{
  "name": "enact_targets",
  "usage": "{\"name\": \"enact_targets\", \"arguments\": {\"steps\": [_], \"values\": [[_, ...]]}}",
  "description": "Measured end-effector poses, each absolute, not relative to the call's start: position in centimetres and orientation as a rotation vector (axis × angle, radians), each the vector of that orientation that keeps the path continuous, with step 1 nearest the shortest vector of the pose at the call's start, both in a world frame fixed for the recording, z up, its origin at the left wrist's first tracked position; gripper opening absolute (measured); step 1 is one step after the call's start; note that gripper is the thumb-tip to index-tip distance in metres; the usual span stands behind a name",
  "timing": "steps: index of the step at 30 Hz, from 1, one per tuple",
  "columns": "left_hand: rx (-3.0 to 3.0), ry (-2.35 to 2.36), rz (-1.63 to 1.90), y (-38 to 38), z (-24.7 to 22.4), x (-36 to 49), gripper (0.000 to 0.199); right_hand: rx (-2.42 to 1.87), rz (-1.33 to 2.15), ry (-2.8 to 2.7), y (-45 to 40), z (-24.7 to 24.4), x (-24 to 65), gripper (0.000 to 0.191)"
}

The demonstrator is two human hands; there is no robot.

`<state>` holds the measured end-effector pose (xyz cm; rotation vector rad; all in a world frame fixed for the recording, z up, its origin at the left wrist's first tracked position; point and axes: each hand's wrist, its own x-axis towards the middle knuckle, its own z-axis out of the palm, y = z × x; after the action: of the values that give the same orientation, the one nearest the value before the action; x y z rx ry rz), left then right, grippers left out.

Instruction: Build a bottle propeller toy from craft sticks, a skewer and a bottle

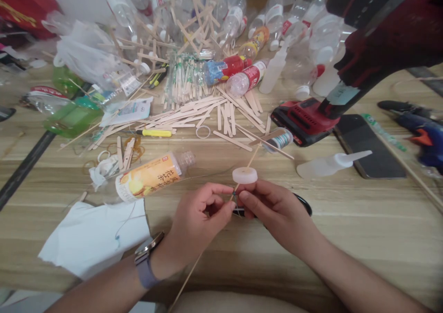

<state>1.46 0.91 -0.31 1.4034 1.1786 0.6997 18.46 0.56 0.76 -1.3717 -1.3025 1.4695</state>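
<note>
A thin wooden stick [188,276] slants up from the bottom edge between my hands and passes through a white bottle cap [244,176]. My left hand [202,211] pinches the stick just below the cap with thumb and forefinger. Close by, my right hand [280,207] is closed, its thumb and fingers pressed together under the cap; what lies between them is too small to make out. A tiny blue bit [234,193] shows at the stick between the fingertips, with a fine string end hanging below. Behind my right hand, a black object [303,204] is mostly hidden.
An orange-labelled bottle [148,177] lies left, beyond white paper [93,237]. Loose wooden sticks [194,112] and plastic bottles fill the back. At right are a red-black power drill [308,119], a phone [370,147], a nozzle bottle [321,165] and a blue glue gun [422,133].
</note>
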Motion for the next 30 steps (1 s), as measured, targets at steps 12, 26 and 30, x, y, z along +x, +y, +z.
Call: {"name": "enact_targets", "arguments": {"steps": [12,26,30], "values": [[1.589,1.179,0.740,0.7,-0.1,1.6,0.017,-1.388,1.441,-1.301,0.6,0.8,18.3,0.022],[1.585,1.157,0.700,0.6,-0.3,1.5,0.017,-1.459,1.337,-1.417,0.1,-0.3,18.3,0.023],[1.582,1.158,0.700,0.4,-0.3,1.5,0.017,-1.460,1.300,-1.448,0.1,-0.3,18.3,0.023]]}}
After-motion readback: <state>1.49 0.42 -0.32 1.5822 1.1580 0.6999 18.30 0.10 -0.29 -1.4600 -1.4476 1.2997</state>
